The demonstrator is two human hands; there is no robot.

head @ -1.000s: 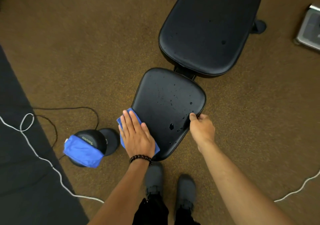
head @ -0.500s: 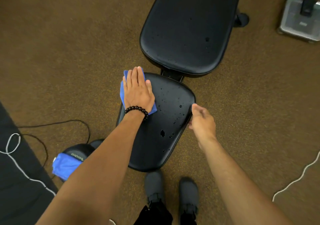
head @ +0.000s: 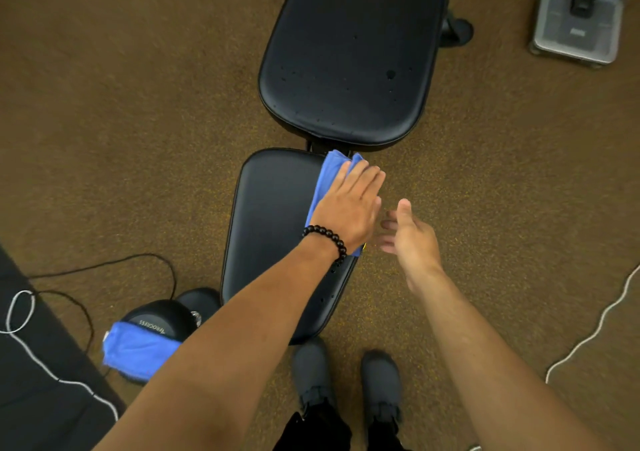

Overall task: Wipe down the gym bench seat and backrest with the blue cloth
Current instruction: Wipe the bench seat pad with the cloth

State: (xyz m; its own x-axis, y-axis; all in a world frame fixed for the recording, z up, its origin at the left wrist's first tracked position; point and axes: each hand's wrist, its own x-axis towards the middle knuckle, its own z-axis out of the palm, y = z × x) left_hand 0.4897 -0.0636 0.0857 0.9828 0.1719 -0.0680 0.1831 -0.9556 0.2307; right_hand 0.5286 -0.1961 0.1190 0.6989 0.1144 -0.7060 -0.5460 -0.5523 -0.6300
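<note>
Brown floor, seat (head: 273, 228), cloth (head: 323, 180) under left hand (head: 349, 208)

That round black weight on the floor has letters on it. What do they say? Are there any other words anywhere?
"PROGRESS", or close to it: white letters, upside down, on the round black dumbbell head under the spare blue cloth; the first letter is unclear.
The grey square floor scale has a small mark, too blurred to read.
No other words show.
</note>
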